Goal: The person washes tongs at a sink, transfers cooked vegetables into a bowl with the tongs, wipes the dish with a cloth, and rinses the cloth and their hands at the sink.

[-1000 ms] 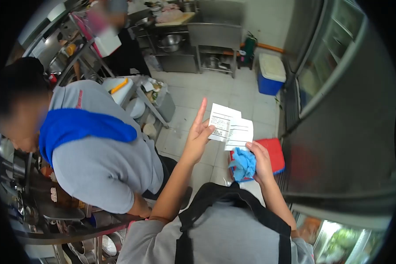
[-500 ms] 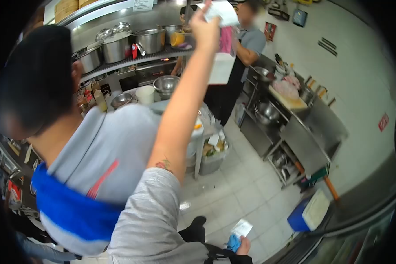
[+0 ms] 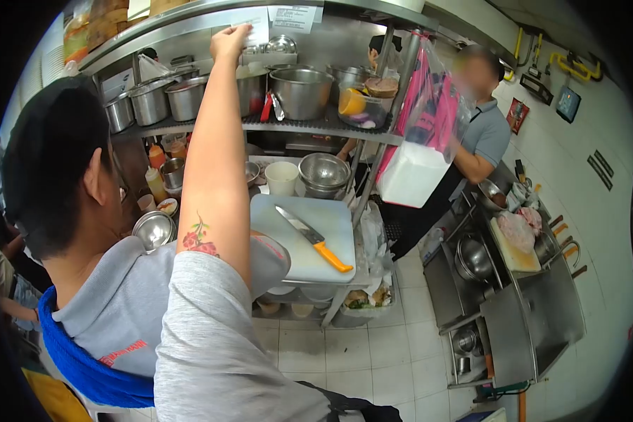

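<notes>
My left hand (image 3: 230, 43) is raised with the arm stretched out, its fingers closed on the edge of a white order slip (image 3: 257, 28) at the rail (image 3: 190, 21) above the shelf. Just right of it, a second printed slip (image 3: 292, 17) hangs from the same rail. My right hand is out of view. Steel pots (image 3: 300, 88) stand on the shelf below my left hand.
A co-worker in a grey shirt (image 3: 112, 281) stands close on my left, under my arm. A knife (image 3: 315, 240) lies on a cutting board (image 3: 271, 211). Plastic bags (image 3: 429, 105) hang at the shelf's end; another person (image 3: 489, 133) stands behind them.
My left hand with its slip has moved left, up to the rail. My view has turned, bringing the cutting board into sight. My right hand, which held a slip and something blue, has left view.
</notes>
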`<state>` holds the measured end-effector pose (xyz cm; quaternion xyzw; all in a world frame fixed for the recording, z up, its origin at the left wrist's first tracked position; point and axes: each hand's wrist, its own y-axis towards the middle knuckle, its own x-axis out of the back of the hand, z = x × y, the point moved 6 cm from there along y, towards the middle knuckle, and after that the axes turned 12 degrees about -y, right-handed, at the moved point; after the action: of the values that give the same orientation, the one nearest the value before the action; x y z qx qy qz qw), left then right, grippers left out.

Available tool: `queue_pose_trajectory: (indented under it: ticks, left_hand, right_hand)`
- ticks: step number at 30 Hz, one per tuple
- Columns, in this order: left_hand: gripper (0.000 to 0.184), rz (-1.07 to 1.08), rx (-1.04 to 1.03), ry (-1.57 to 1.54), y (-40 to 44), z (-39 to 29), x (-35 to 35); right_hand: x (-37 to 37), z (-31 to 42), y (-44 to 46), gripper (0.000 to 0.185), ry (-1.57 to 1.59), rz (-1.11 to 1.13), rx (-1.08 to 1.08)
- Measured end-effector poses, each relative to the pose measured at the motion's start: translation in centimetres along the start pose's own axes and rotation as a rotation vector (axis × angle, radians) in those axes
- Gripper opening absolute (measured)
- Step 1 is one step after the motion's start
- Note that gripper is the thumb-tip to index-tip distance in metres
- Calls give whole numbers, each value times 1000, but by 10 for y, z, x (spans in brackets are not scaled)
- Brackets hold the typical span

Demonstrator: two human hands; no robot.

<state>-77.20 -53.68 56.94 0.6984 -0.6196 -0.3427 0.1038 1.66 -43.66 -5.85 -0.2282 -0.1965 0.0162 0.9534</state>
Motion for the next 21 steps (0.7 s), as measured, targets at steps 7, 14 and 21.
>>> queue_pose_trajectory:
  ticks: [7,14,21]
  left_hand:
    - [26,42,-190,283,100,1,-16]
    - [48,167,-531,-255,-190,-103,-59]
    - [57,1720,-55,-238,-913,65,-119]
  right_hand:
    - [18,-8,34,23,51,10,-42]
    - [58,-66,132,19,592,62,-98]
    - [130,127,137,20,310,115,186]
